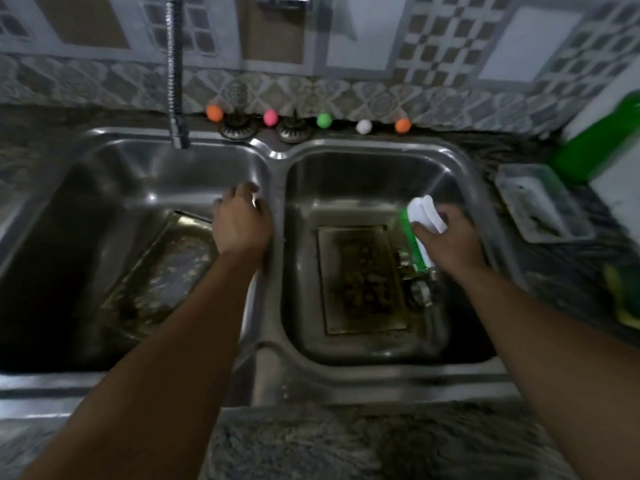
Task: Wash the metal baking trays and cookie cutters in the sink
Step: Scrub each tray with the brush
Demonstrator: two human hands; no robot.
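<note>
- Both hands are out over a steel double sink [277, 157]; the left hand [240, 220] sits at the divider between the two basins, knuckles up, fingers curled downward near the left basin's right wall, and I cannot tell whether it grips anything
- Right hand [450, 237] is wrapped around a white and green bottle [420, 230], held tilted over the right basin with its white end up toward the wall and its green-banded body pointing down
- One metal baking tray [162, 271] leans in the left basin, tilted, its upper edge just beside the left hand; its bottom looks speckled with residue
- Second baking tray [360, 282] lies flat on the floor of the right basin, dark crumbs or burnt patches across its middle
- Small metal pieces [419, 289], likely the cookie cutters, lie beside the right edge of that tray, below the bottle; they are too blurred to make out shapes
- Flexible metal faucet hose [175, 71] hangs down from above, its tip over the back of the left basin
- Five small coloured balls [323, 120] line the ledge behind the sink: orange, pink, green, white, orange
- On the table to the right sits a rectangular grey container [543, 206], a blurred green bottle [588, 143] behind it, and a yellow-green sponge [623, 299] near the right edge
- Patterned tiles [450, 46] cover the wall behind
</note>
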